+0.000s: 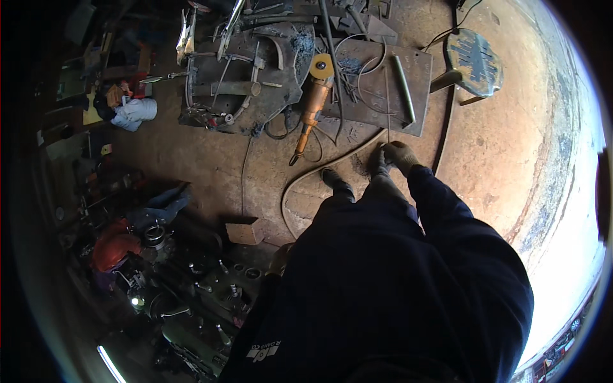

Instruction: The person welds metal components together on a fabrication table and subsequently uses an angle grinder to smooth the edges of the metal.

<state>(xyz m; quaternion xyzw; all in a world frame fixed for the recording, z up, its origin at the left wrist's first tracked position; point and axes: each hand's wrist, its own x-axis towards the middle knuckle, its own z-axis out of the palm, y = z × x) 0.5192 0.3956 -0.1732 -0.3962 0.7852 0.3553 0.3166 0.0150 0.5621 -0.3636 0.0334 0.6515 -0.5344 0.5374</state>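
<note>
My right hand (400, 157), in a light work glove, hangs in front of my right leg with its fingers closed. A thin straight rod (387, 105) runs up from it over the steel plate (418, 76); the grip itself is partly hidden. Low on my left side, only a bit of my gloved left hand (278, 259) shows beside the dark jacket, and its fingers are hidden. An orange angle grinder (314, 105) with a yellow disc lies against the metal work ahead, apart from both hands. A thick hose or cable (285, 191) curves over the floor near my feet.
Locking pliers (186, 35) are at a welded metal frame (223, 57) at the far left of the work. A worn metal stool (474, 62) stands at the right. At the lower left is a dark machine with levers (233, 290), near a wooden block (244, 231).
</note>
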